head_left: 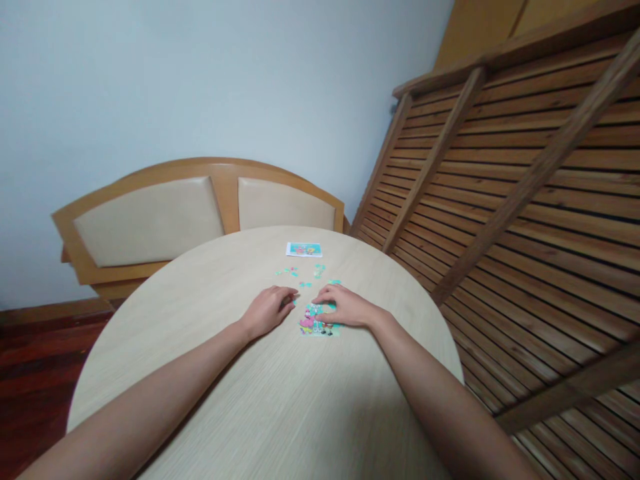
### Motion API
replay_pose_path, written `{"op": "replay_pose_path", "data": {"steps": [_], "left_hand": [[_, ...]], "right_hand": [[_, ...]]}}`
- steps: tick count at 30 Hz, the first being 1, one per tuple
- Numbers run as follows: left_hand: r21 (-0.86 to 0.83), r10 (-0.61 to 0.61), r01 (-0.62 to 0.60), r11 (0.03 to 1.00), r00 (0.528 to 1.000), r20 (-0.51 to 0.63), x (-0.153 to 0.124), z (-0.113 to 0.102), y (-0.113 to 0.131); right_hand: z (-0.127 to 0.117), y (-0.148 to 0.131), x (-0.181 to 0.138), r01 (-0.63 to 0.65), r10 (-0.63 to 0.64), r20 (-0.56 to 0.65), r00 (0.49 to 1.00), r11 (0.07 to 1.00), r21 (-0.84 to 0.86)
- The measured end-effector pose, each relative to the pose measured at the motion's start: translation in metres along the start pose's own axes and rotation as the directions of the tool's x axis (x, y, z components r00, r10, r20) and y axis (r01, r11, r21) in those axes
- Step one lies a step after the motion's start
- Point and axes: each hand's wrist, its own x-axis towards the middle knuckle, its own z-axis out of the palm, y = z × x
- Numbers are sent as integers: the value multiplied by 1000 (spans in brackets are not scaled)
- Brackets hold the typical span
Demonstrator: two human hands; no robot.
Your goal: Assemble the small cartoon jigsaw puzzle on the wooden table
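A partly assembled jigsaw puzzle (307, 325) with pink, teal and white cartoon figures lies flat on the round table. Over its upper right part is my right hand (347, 307), thumb and fingers apart, the tips touching or just above the pieces; the hand hides part of the picture. To the left of the puzzle, my left hand (269, 311) has curled fingers, with a small teal puzzle piece (295, 303) showing between thumb and fingertips. Loose puzzle pieces (287, 271) lie beyond the hands, with more pieces (319, 271) to their right.
A printed picture card (305, 250) lies toward the far side of the pale wooden table (225, 413). Behind it stands a headboard (229, 200) with cream panels against the wall. A slatted wooden frame (500, 200) leans close along the right side.
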Motion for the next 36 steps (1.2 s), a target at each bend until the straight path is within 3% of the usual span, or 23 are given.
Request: {"op": "replay_pose_path", "data": {"steps": [5,11,19,26,33,36], "left_hand": [[-96,20,-18,995,1000,17,0,0,1],[-227,151,-132,965,986,68,-6,-6,5],[-80,12,-9,997,999,38,-7,-6,9],[-283,63,-46,958,997,53,-5,-1,5],[-155,49,-45,987,999,22,-7,-1,9],[-178,26,-19,984,999,33,-6,0,8]], "right_hand": [[1,1,0,2,-2,-3,1000,1000,-7],[2,2,0,4,-4,-8,1000,1000,-6],[1,1,0,3,-3,-6,1000,1000,3],[2,3,0,3,-3,-8,1000,1000,-2],[1,1,0,-1,1,-3,1000,1000,6],[1,1,-1,-4,4,-2,1000,1000,11]]}}
